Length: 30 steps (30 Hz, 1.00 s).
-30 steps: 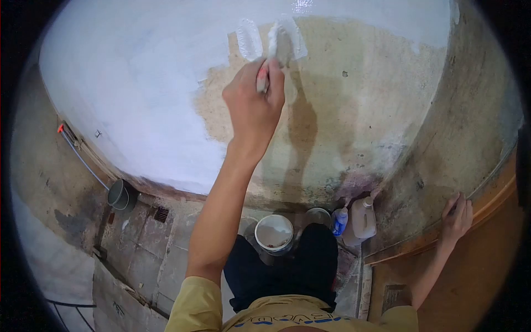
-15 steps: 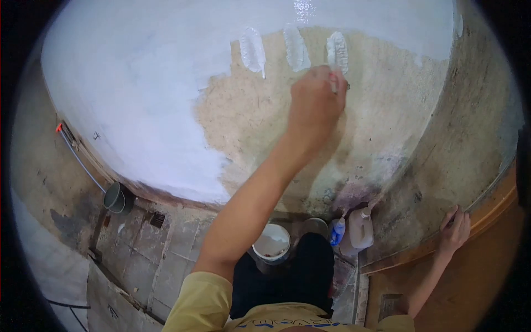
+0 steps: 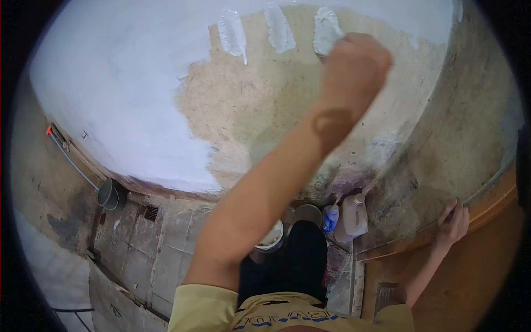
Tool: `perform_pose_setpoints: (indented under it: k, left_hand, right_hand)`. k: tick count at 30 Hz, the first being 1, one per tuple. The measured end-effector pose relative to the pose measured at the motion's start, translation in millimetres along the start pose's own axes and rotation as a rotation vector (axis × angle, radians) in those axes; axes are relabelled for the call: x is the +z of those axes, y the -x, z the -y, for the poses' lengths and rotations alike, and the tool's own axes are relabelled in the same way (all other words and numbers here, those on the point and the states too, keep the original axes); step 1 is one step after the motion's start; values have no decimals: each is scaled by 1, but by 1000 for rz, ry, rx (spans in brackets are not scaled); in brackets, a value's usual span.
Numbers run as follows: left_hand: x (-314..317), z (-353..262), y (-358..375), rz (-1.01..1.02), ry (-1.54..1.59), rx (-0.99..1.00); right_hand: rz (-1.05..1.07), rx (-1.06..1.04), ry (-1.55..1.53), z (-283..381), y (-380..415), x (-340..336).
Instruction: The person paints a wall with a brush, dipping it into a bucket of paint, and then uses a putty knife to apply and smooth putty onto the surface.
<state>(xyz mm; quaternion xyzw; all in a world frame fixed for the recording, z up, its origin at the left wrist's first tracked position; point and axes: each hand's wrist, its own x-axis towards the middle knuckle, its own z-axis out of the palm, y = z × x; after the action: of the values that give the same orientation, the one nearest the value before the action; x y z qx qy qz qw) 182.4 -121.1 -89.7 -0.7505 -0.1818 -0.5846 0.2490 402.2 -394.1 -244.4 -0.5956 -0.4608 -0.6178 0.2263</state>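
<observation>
My left hand (image 3: 357, 63) is raised to the wall (image 3: 249, 105), closed around a paintbrush that it mostly hides. Just left of my knuckles is a thick white paint dab (image 3: 326, 27). Two similar dabs, the middle one (image 3: 280, 30) and the left one (image 3: 232, 34), sit farther left on the bare beige patch. My right hand (image 3: 454, 224) leans on the wooden edge (image 3: 481, 213) at the lower right, its fingers stretched out and slightly apart. Below my left forearm, a paint bucket (image 3: 275, 243) with white inside is partly covered by my arm.
White paint covers the wall's upper and left parts. By my knees stand a blue-labelled bottle (image 3: 331, 218), a pale jug (image 3: 354, 218) and a round container (image 3: 307, 213). A dark bucket (image 3: 112, 195) and a floor drain (image 3: 151, 213) are at the left.
My left hand has moved right and slightly up, and the right-hand dab looks wider. The view has shifted a little, while my right hand stays at the wooden edge.
</observation>
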Motion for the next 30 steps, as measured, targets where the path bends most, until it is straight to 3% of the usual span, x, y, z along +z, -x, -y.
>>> perform_pose_setpoints:
  k: [2, 4, 9, 19, 23, 25, 30]
  left_hand:
    - [-55, 24, 13, 77, 289, -126]
    - [-77, 47, 45, -36, 648, -505]
    - [-137, 79, 111, -87, 752, -708]
    - [-151, 146, 137, 116, 722, -640]
    - [-168, 164, 107, 245, 708, -533]
    - [-175, 169, 90, 410, 566, -452]
    - [-175, 187, 51, 511, 532, -343]
  right_hand:
    - [1, -4, -11, 3, -6, -2]
    - [-10, -2, -15, 3, -6, -4]
    - [-4, 5, -27, 8, -11, -6]
    - [44, -46, 30, 4, -7, -2]
    - [88, -51, 33, 5, -8, -6]
    - [136, -21, 45, 7, -5, -7]
    - [110, -45, 118, 6, -8, -5]
